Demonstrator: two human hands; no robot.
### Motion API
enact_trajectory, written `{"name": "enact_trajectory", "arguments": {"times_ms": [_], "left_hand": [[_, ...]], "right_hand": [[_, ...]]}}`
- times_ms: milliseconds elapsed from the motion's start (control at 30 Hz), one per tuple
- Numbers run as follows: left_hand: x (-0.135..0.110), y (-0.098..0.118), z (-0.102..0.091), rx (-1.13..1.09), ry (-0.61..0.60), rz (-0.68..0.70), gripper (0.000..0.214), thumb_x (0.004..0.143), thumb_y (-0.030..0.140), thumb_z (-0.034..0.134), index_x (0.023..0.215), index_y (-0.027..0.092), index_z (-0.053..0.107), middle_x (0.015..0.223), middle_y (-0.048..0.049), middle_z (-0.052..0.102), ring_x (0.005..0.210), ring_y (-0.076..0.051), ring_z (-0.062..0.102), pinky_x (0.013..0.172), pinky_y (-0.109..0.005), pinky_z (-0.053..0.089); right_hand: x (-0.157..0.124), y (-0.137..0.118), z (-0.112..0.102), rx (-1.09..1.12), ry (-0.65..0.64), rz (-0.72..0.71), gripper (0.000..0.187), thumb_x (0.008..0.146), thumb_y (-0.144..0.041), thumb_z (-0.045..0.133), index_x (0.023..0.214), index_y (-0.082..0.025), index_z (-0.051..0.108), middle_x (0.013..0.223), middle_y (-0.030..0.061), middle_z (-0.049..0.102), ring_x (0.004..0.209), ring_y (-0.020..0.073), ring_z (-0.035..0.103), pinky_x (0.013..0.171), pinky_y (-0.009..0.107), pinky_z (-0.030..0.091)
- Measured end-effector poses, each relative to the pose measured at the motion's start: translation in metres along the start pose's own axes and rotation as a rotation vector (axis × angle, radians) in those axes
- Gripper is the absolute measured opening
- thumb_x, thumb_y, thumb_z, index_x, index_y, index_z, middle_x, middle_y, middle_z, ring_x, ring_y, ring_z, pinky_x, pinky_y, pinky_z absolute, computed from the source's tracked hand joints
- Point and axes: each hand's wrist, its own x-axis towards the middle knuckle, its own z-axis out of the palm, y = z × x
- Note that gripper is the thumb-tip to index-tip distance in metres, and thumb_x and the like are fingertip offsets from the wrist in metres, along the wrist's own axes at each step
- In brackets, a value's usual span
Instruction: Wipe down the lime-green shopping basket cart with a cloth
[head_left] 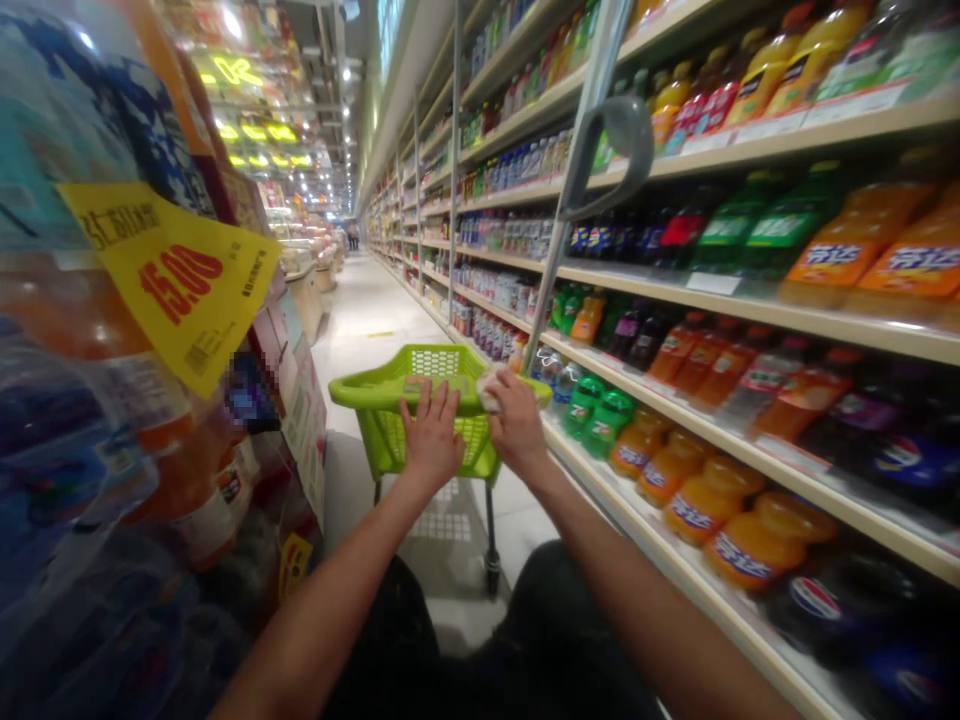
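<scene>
A lime-green plastic shopping basket on wheels [375, 392] stands in the aisle right in front of me. My left hand [431, 435] lies flat against the basket's near wall, fingers stretched upward. My right hand [516, 425] is closed on a small white cloth or wipe [491, 385] pressed to the basket's right rim. A grey metal pull handle [600, 160] rises from the basket's right side up past the shelves.
Shelves of soft-drink bottles [750, 545] line the right side, low to high. On the left stand wrapped bottle packs with a yellow price tag [180, 280]. The tiled aisle [367, 310] runs straight ahead between shelving and display bins.
</scene>
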Motion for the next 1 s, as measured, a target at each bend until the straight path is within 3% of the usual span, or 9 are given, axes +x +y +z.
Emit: {"name": "enact_trajectory", "arguments": {"times_ms": [100,167,367,467,800,1000], "left_hand": [[0.01,-0.004,0.002,-0.009,0.015,0.01,0.058,0.077,0.027,0.047,0.134,0.02,0.037,0.144,-0.0062,0.033,0.136,-0.028,0.019,0.107,-0.058,0.011],[0.017,-0.013,0.001,-0.022,0.018,0.017,0.054,0.078,0.027,0.047,0.131,0.02,0.041,0.142,-0.0072,0.036,0.134,-0.027,0.024,0.107,-0.058,0.013],[0.034,-0.051,0.0,-0.034,0.056,-0.072,0.054,0.081,0.033,0.046,0.132,0.019,0.039,0.142,-0.0093,0.037,0.133,-0.028,0.028,0.106,-0.058,0.017],[0.04,-0.058,0.007,-0.052,0.033,-0.059,0.054,0.079,0.032,0.048,0.131,0.019,0.041,0.142,-0.0089,0.037,0.133,-0.028,0.028,0.106,-0.058,0.016],[0.05,-0.056,0.015,-0.122,-0.026,-0.074,0.058,0.076,0.031,0.05,0.131,0.017,0.038,0.145,-0.0085,0.032,0.135,-0.026,0.021,0.107,-0.061,0.01],[0.047,-0.057,0.012,-0.11,-0.042,-0.063,0.059,0.076,0.029,0.048,0.132,0.017,0.035,0.146,-0.0076,0.03,0.136,-0.025,0.018,0.107,-0.062,0.009]], "right_hand": [[0.003,-0.01,0.021,-0.004,0.0,-0.068,0.037,0.071,-0.009,0.042,0.103,-0.017,0.057,0.128,0.011,0.049,0.127,0.0253,0.034,0.103,0.049,0.03],[0.008,-0.004,0.025,0.0,-0.016,-0.094,0.037,0.072,-0.008,0.042,0.104,-0.017,0.058,0.128,0.0112,0.049,0.127,0.0247,0.035,0.102,0.048,0.032],[0.027,0.059,0.009,-0.066,0.009,0.005,0.032,0.074,-0.012,0.044,0.102,-0.018,0.059,0.124,0.0119,0.053,0.115,0.0249,0.048,0.097,0.046,0.04],[0.034,0.073,0.009,-0.104,0.003,0.04,0.031,0.076,-0.014,0.044,0.102,-0.018,0.059,0.122,0.0119,0.054,0.114,0.0251,0.049,0.096,0.046,0.041],[0.039,0.01,0.061,0.052,-0.061,-0.155,0.04,0.074,-0.009,0.043,0.11,-0.021,0.055,0.131,0.0106,0.046,0.125,0.0263,0.039,0.1,0.049,0.035],[0.042,0.039,0.051,0.016,-0.049,-0.204,0.036,0.074,-0.011,0.045,0.107,-0.021,0.057,0.129,0.0107,0.048,0.118,0.0264,0.045,0.097,0.046,0.039]]}}
